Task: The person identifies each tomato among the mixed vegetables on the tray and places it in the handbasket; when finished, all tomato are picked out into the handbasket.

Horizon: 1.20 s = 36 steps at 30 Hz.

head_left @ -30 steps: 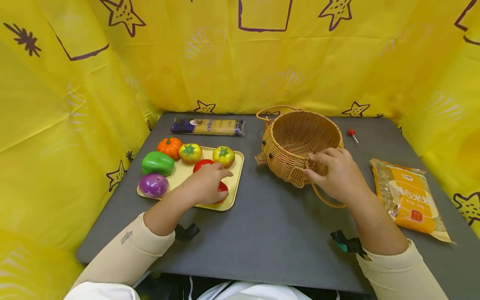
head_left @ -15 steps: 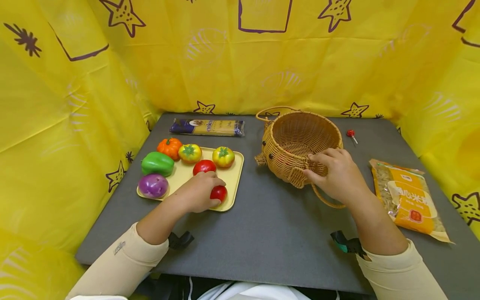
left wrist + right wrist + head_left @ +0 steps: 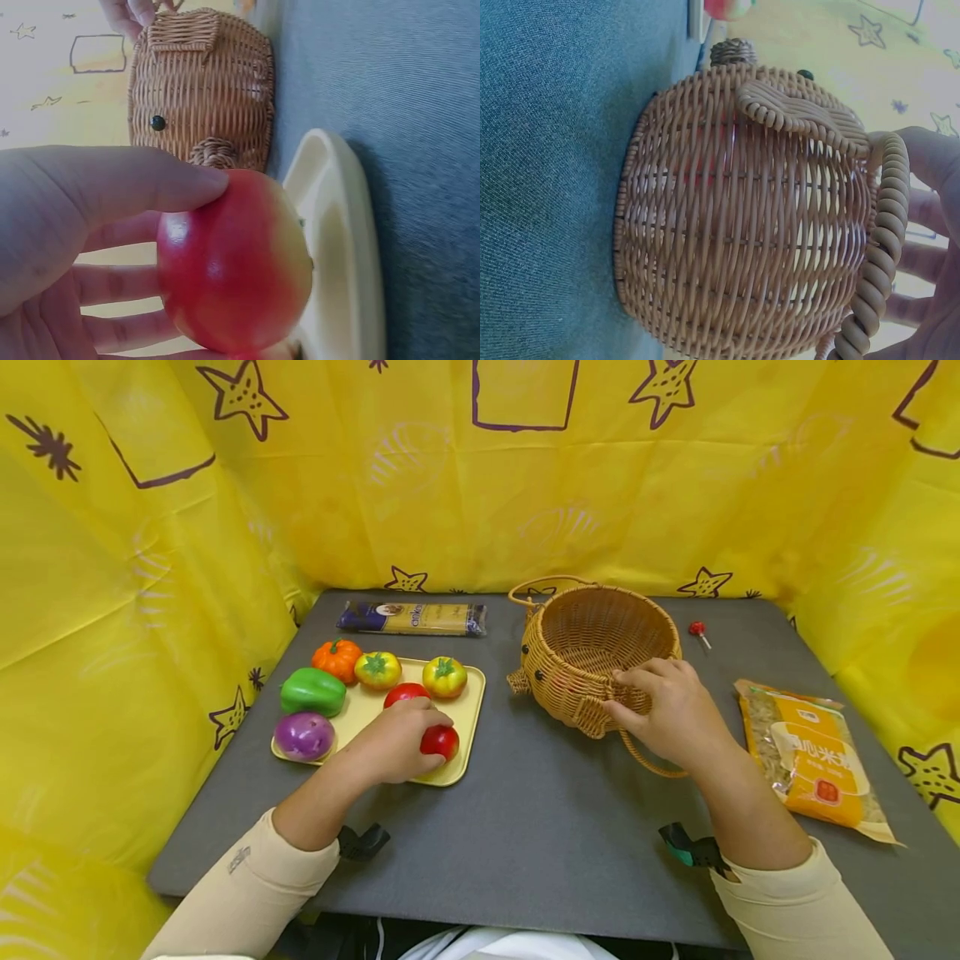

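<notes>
My left hand [image 3: 401,739] grips a red apple [image 3: 236,262] with a yellowish side, thumb on one side and fingers round the other. The apple is at the front right part of the pale yellow tray [image 3: 468,727]. Another red round fruit [image 3: 407,692] sits just behind it on the tray, partly covered by the hand. To the right, my right hand [image 3: 671,710] holds the near rim of a wicker basket [image 3: 570,693] shaped like an animal face, thumb outside and fingers inside. A red patch [image 3: 705,154] shows through the basket's weave.
Two yellow-green fruits [image 3: 445,677], an orange pumpkin [image 3: 337,661], a green bell pepper [image 3: 312,692] and a purple eggplant [image 3: 303,736] lie on or along the tray. A spaghetti pack [image 3: 412,618] lies behind. At right are a lollipop [image 3: 698,631] and an orange food bag [image 3: 813,752].
My left hand has come back from between the two red fruits toward the front one and its fingers have closed round the apple. My right hand stays at the basket rim.
</notes>
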{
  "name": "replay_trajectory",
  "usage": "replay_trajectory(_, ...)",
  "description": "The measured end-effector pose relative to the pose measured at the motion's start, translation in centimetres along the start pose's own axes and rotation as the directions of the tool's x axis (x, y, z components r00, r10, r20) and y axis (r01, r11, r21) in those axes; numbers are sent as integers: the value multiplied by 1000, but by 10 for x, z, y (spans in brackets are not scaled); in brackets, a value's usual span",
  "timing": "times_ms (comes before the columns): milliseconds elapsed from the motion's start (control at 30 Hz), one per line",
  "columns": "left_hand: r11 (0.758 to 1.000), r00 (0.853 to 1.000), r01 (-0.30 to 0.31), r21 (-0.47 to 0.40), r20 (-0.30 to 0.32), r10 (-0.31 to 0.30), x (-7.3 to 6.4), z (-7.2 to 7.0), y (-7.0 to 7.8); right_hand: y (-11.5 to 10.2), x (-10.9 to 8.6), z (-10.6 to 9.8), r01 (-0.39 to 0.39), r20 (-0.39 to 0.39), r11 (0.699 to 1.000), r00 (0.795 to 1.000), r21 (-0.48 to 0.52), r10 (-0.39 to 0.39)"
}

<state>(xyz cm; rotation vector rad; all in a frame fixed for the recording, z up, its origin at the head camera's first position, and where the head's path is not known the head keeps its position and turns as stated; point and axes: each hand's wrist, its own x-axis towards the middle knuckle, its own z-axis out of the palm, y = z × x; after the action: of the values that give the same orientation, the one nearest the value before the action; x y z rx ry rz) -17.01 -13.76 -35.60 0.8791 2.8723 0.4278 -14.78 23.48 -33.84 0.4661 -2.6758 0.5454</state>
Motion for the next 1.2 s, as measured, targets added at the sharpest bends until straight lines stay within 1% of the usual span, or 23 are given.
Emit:
replay_trajectory(100, 1000, 1000, 6, -2, -27, -6, 6, -4, 4, 1, 1, -1, -2, 2, 1000, 1000, -3, 2)
replay_trajectory(333, 1000, 996, -10, 4, -93, 11, 20, -12, 14, 3, 2, -2, -3, 17, 1000, 1000, -13, 4)
replay_trajectory(467, 1000, 992, -21, -6, -125, 20, 30, -18, 21, 3, 1, -3, -19, 32, 1000, 999, -8, 19)
replay_trajectory(733, 999, 990, -32, -29, -138, 27, 52, -25, 34, 2, 0, -1, -31, 56, 999, 998, -8, 31)
replay_trajectory(867, 998, 987, -49, -29, -153, 44, 61, -30, 42, 2, 0, 1, -41, 61, 999, 997, -9, 42)
replay_trajectory(1033, 997, 981, -70, -34, -181, 63, 71, -39, 54, 3, -1, 2, -42, 66, 999, 997, -9, 42)
replay_trajectory(1200, 994, 970, -104, -24, -225, 96, 83, -49, 69, 4, -1, 2, -36, 54, 999, 998, -10, 36)
